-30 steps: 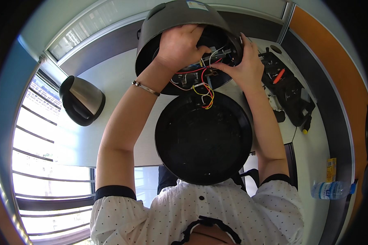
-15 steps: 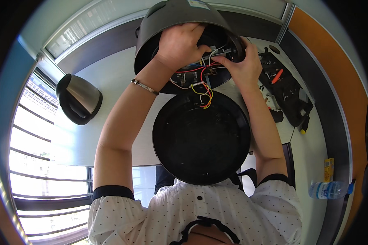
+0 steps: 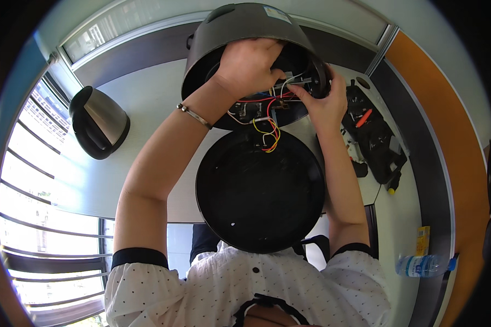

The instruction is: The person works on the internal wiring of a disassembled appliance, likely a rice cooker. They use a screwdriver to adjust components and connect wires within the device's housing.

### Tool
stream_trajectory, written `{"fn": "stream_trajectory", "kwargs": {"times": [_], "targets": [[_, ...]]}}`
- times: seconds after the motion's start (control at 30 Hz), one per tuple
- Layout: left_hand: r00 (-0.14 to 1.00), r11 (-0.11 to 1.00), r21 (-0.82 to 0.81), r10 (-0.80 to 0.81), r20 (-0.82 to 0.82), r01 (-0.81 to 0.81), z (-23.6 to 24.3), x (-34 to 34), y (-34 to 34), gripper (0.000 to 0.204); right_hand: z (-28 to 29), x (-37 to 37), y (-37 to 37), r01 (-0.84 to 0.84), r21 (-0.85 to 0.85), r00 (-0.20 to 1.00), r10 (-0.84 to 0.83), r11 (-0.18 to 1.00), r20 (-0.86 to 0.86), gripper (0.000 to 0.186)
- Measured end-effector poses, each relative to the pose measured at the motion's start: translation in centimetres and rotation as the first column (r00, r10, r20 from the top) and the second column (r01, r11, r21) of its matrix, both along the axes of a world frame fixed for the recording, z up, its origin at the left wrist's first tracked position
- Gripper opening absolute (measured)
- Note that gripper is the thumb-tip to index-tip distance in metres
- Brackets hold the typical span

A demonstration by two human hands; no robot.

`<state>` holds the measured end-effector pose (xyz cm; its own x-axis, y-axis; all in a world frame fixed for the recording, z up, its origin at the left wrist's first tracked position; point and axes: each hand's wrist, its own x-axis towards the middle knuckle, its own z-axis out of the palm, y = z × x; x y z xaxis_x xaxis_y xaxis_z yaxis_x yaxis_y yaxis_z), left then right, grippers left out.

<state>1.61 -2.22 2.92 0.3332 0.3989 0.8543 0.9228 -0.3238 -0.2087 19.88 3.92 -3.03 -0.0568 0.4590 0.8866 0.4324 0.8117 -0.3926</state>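
Note:
A dark grey rice cooker housing (image 3: 210, 41) lies tipped on the table with its open underside facing me. Inside show red, white and blue wires (image 3: 259, 100) and metal parts. My left hand (image 3: 251, 65) reaches into the opening, fingers curled and partly hidden, the thumb beside a white wire. At the right rim, my right hand (image 3: 327, 101) has its fingers wrapped round the outside of the housing and its thumb pointing inside, near the wires. The round black bottom cover (image 3: 261, 191) hangs against me below, joined to the housing by yellow, red and white leads (image 3: 273, 133).
A steel and black kettle (image 3: 101, 122) stands on the table (image 3: 153, 87) at left. On the right lie a black tool case (image 3: 373, 139) with a red-handled tool (image 3: 364, 117), a water bottle (image 3: 423, 266) and a yellow box (image 3: 423, 240). Grey partitions (image 3: 414, 120) edge the table.
The view has shifted slightly, so the whole scene sits a little differently. Both hands keep nearly the same places at the housing; the left thumb has moved only slightly, near the white wire.

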Motion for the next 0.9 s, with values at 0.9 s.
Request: {"fn": "stream_trajectory", "kwargs": {"times": [0.9], "targets": [[0.989, 0.996, -0.078, -0.024, 0.144, 0.036, -0.7, 0.9, 0.5, 0.036, -2.1, 1.4, 2.5, -0.22, -0.169, 0.952, 0.174, 0.961, -0.254, 0.073]]}}
